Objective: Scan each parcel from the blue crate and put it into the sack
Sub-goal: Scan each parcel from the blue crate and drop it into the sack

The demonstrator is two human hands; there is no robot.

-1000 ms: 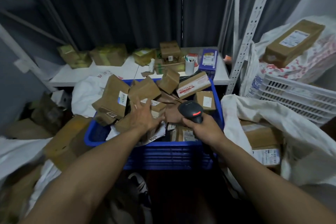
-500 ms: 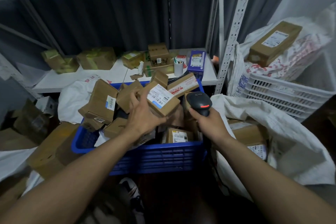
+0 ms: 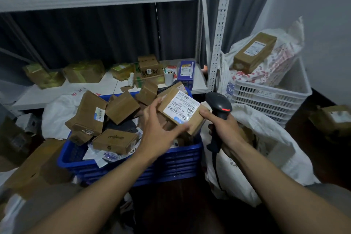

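My left hand (image 3: 161, 129) grips a small brown parcel (image 3: 183, 111) with a white label facing up, held above the right end of the blue crate (image 3: 171, 165). My right hand (image 3: 221, 125) holds a black barcode scanner (image 3: 218, 105) by its handle, and its thumb touches the parcel's right edge. A red light glows on the scanner's head. Several more cardboard parcels lie heaped in the crate. The white sack (image 3: 266, 135) sits open just right of the crate, behind my right hand.
A white metal shelf (image 3: 106, 89) behind the crate carries several boxes and a cup. At the right a white plastic basket (image 3: 269, 97) holds bags and a long brown box (image 3: 254, 52). Cardboard boxes (image 3: 34, 165) and white bags lie on the floor at the left.
My left hand lifted a labelled parcel out of the crate and carried it right, towards the scanner. My right hand rose with the scanner, and its thumb now touches the parcel.
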